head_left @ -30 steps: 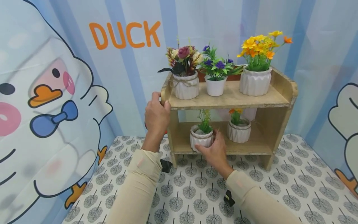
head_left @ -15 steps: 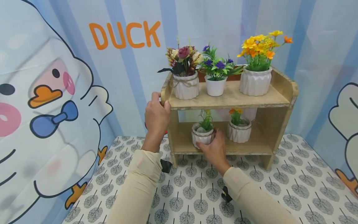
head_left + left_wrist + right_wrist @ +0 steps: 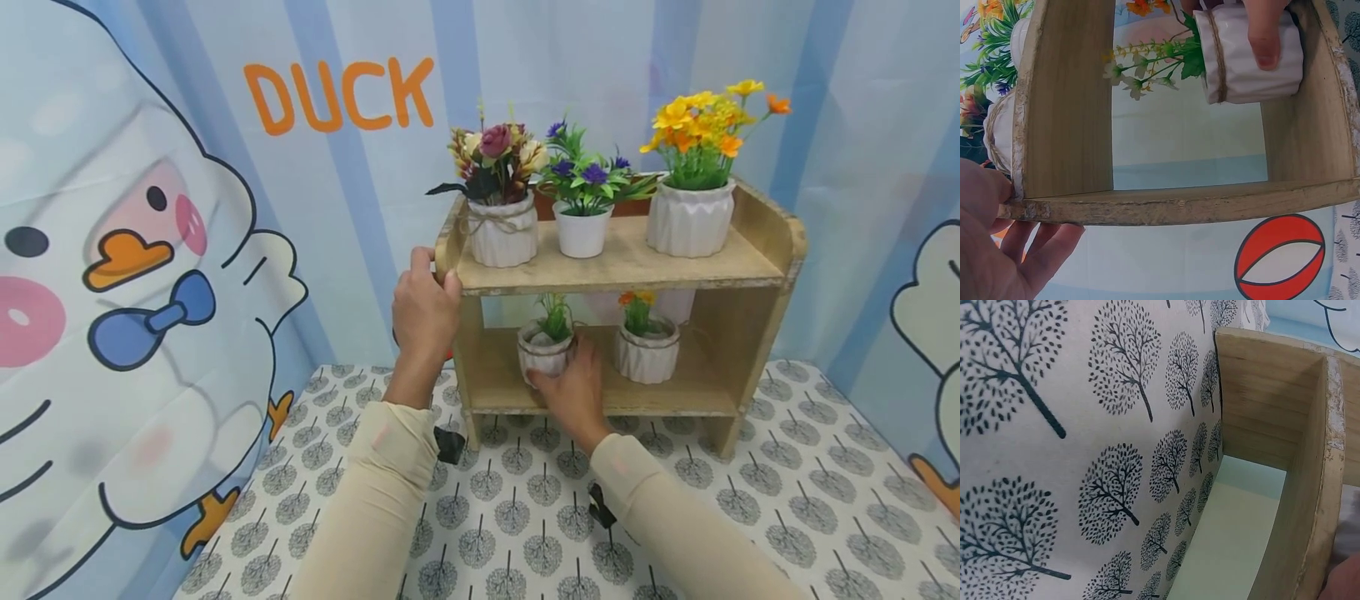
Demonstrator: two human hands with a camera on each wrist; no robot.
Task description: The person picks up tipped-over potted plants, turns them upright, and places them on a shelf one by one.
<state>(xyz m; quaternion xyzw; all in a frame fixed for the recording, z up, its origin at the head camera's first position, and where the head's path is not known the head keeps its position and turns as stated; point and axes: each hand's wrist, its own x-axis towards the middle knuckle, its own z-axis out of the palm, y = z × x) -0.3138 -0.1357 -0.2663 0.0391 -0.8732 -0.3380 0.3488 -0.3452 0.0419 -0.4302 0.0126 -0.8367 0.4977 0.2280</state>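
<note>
A two-tier wooden shelf (image 3: pixel 622 271) stands before me. My left hand (image 3: pixel 424 315) grips the upper front part of its left side panel, the thumb on one side and fingers on the other in the left wrist view. On the lower tier my right hand (image 3: pixel 576 385) holds a small white ribbed flowerpot (image 3: pixel 1238 62), bound with twine near its rim, with green leaves and pale blossoms (image 3: pixel 1138 78). The right thumb lies across the pot's front. The right wrist view shows mostly the shelf's lower board (image 3: pixel 1322 487), with a bit of the hand at the corner.
Another white pot with orange flowers (image 3: pixel 647 354) stands to the right on the lower tier. Up top are a rose pot (image 3: pixel 504 237), a purple-flowered pot (image 3: pixel 581 232) and a yellow-flowered pot (image 3: pixel 690 223). A tree-print cloth (image 3: pixel 517 517) covers the table; a duck-print curtain hangs behind.
The right hand has moved the twine-bound pot deeper into the lower tier and slightly right, from the front edge. The left hand keeps its grip on the side panel.
</note>
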